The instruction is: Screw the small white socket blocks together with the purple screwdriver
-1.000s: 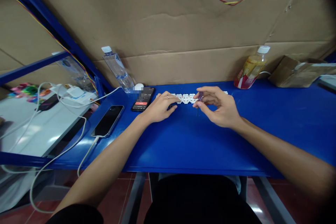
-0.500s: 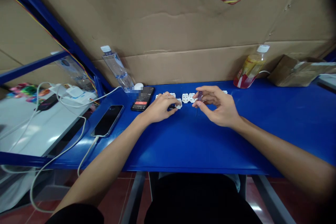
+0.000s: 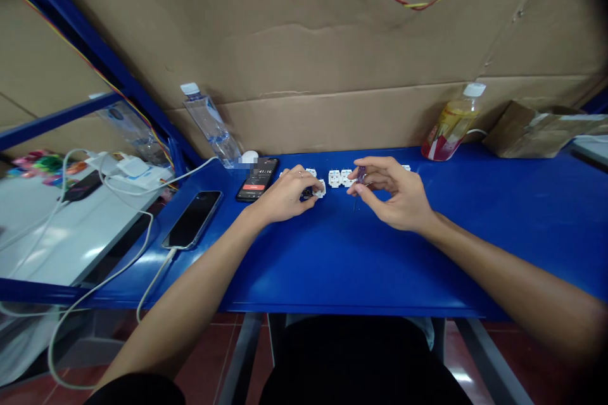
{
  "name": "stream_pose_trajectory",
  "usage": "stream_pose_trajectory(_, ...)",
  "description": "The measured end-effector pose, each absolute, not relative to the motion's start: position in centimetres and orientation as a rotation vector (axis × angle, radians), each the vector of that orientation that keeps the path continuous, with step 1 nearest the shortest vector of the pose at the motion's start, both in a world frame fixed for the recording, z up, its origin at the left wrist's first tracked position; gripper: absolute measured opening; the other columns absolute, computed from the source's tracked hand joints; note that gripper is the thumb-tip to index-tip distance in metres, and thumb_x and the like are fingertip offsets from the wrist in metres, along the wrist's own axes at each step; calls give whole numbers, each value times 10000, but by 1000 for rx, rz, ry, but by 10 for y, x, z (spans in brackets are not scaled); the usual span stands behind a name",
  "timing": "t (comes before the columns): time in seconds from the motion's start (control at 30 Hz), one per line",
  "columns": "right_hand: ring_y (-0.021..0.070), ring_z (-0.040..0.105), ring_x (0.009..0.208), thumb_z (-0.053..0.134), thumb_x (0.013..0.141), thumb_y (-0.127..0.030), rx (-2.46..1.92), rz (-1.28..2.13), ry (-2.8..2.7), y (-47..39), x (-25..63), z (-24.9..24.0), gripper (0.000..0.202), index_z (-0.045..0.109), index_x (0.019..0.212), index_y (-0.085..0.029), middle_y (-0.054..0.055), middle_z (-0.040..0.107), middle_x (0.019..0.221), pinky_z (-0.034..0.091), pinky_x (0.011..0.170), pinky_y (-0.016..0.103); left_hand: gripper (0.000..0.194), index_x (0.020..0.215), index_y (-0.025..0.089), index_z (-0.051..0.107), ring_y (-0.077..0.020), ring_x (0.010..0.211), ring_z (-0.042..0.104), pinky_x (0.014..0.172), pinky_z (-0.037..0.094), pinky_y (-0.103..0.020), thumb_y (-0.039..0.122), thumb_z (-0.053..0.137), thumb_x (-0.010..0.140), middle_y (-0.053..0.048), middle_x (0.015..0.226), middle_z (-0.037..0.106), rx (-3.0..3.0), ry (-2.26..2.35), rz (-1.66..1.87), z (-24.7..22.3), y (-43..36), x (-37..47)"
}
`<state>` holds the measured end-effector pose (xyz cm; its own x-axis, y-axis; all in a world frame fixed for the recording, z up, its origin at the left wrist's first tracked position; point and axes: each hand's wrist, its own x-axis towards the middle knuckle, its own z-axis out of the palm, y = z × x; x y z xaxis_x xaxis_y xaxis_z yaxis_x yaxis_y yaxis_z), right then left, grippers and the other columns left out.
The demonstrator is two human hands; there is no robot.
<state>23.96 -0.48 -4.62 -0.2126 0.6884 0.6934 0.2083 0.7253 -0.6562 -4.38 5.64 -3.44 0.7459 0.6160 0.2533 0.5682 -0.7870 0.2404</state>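
Note:
My left hand [image 3: 289,197] is low over the blue table, fingers bent and closed around a small white plastic block [image 3: 320,188] at its fingertips. A dark bit shows between thumb and fingers, too small to name. To the right, my right hand [image 3: 401,195] pinches the purple see-through handle of a small screwdriver [image 3: 361,174] between thumb and forefinger. Its thin shaft points down toward the table. Between and behind my hands stand more white blocks [image 3: 335,178] in a row, partly hidden by the fingers.
A lit phone [image 3: 258,180] lies left of my left hand; a dark phone [image 3: 192,220] with a charging cable is nearer. At the back stand a clear bottle [image 3: 213,126], a yellow-red drink bottle [image 3: 452,126] and a cardboard box [image 3: 527,130]. Cardboard [image 3: 304,50] lines the wall.
Both hands hold nearly the same pose with the same things. The whole view has shifted very slightly.

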Motion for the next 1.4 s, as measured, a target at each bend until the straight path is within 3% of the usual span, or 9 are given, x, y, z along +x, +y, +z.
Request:
stream_pose_trajectory(0.3,215,869,956,810,993,-297,-722,560,-1715,-4,238,-50,463,641,1424,-299,38,811,1160,767,858,335,116,1091,233,754,-253,1070,702,1027,496,-434,199,715,988,-34,1116,820,2719,715,524,-35,34,-17)
stream_pose_trajectory(0.5,207,856,984,814,994,-279,-728,498,-1750,-3,236,-55,575,621,1530,-358,29,795,1227,768,913,368,225,1187,228,779,-292,1190,692,1102,501,-487,342,791,993,-82,1263,776,2748,741,612,-38,33,-16)
stream_pose_trajectory(0.6,190,849,987,808,998,-242,-707,477,-1774,-4,234,-56,561,644,1520,-367,22,802,1246,767,900,341,217,1188,219,790,-306,1269,684,1134,503,-500,328,789,1000,-107,1386,732,2755,739,633,-41,35,-18)
stream_pose_trajectory(0.83,179,850,959,776,1031,-265,-702,470,-1813,-4,231,-60,442,694,1462,-318,25,826,1206,766,885,337,182,1168,218,795,-278,1177,740,1070,553,-461,267,794,992,-98,1317,760,2694,708,599,-48,39,-16)
stream_pose_trajectory(1.4,169,811,913,808,1000,-269,-740,453,-1796,-4,234,-54,468,723,1453,-351,18,800,1133,765,796,316,147,1147,244,801,-266,1212,713,1116,538,-460,266,785,1002,-83,1321,740,2604,670,568,-44,35,-13)
